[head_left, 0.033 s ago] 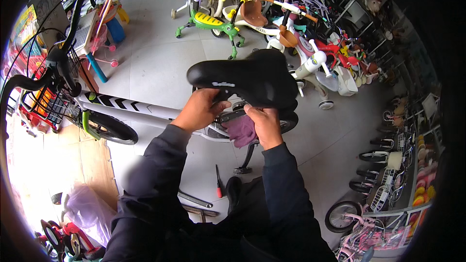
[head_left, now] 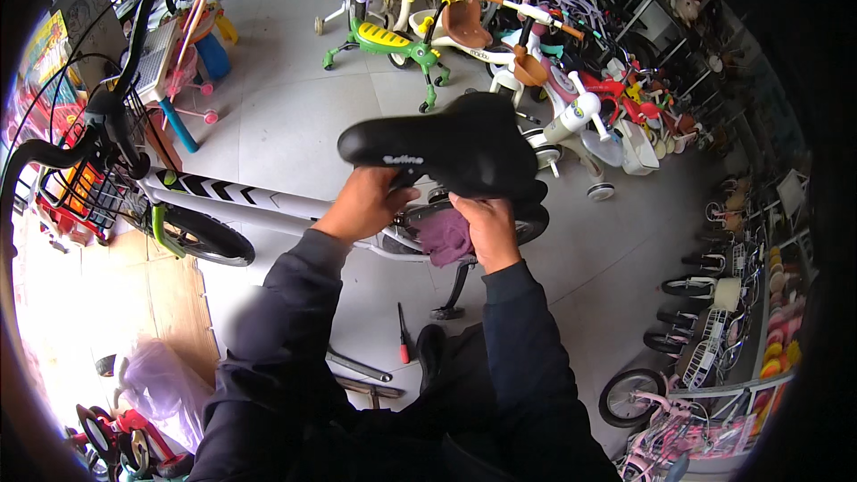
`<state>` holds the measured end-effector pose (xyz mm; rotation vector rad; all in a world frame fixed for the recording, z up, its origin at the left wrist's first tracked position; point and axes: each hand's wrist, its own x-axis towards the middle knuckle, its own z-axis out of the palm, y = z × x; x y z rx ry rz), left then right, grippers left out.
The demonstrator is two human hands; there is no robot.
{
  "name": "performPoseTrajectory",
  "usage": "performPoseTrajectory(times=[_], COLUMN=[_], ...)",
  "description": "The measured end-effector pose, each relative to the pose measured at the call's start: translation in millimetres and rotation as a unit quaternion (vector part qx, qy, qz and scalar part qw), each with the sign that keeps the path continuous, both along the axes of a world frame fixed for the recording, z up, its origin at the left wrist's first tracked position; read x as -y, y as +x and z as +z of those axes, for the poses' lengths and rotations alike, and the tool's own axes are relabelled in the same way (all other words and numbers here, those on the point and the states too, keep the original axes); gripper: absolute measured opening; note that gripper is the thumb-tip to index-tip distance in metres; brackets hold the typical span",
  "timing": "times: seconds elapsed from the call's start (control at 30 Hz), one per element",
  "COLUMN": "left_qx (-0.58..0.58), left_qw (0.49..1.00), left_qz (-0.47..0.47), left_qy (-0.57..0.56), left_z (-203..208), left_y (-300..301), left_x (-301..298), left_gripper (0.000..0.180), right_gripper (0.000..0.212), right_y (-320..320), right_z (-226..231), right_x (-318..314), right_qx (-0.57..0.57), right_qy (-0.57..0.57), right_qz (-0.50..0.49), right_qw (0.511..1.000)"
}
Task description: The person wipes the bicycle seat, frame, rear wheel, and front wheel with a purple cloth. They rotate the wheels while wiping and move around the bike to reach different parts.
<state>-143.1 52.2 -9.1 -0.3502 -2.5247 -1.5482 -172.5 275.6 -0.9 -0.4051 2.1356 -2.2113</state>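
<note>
A black bicycle saddle (head_left: 446,145) is between my hands, above the rear of a white bicycle (head_left: 259,199). My left hand (head_left: 369,203) is closed on the saddle's underside near its narrow nose. With the thumb up against the near lower edge of the wide end, my right hand (head_left: 486,230) grips the saddle too. A crumpled purple cloth (head_left: 444,236) hangs beside the right hand's fingers; whether they hold it or it rests on the bicycle, I cannot tell. My hands and the saddle partly hide the parts beneath.
On the floor close to my shoe (head_left: 431,359) lie a screwdriver with a red handle (head_left: 403,353) and a dark metal bar (head_left: 359,364). The bicycle's kickstand (head_left: 458,295) reaches the floor. Beyond stands a green ride-on toy (head_left: 393,40), with many children's bikes behind. A pink bicycle (head_left: 669,424) is at lower right.
The saddle has shifted slightly to the left and tilted, so more of its near side shows. The purple cloth has moved a little. Both hands keep their grip.
</note>
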Motion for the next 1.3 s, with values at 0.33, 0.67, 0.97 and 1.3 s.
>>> performPoseTrajectory(times=[0.33, 0.67, 0.97, 1.3], left_qx=[0.092, 0.090, 0.029, 0.024], left_qw=[0.995, 0.995, 0.997, 0.996], left_qz=[0.045, 0.049, 0.074, 0.069], left_qy=[0.007, 0.012, 0.025, 0.050], left_z=[-25, -22, -29, -31], left_y=[7, 13, 16, 16], left_x=[8, 2, -1, -1], left_gripper=[0.037, 0.037, 0.029, 0.026], right_gripper=[0.047, 0.055, 0.050, 0.041], right_y=[-21, -33, -36, -35], right_z=[-57, -94, -96, -85], right_x=[19, 47, 54, 51], right_qx=[-0.087, 0.070, 0.049, -0.084], right_qy=[0.098, 0.086, 0.079, 0.204], right_qz=[0.032, 0.097, 0.160, 0.101], right_qw=[0.991, 0.989, 0.983, 0.970])
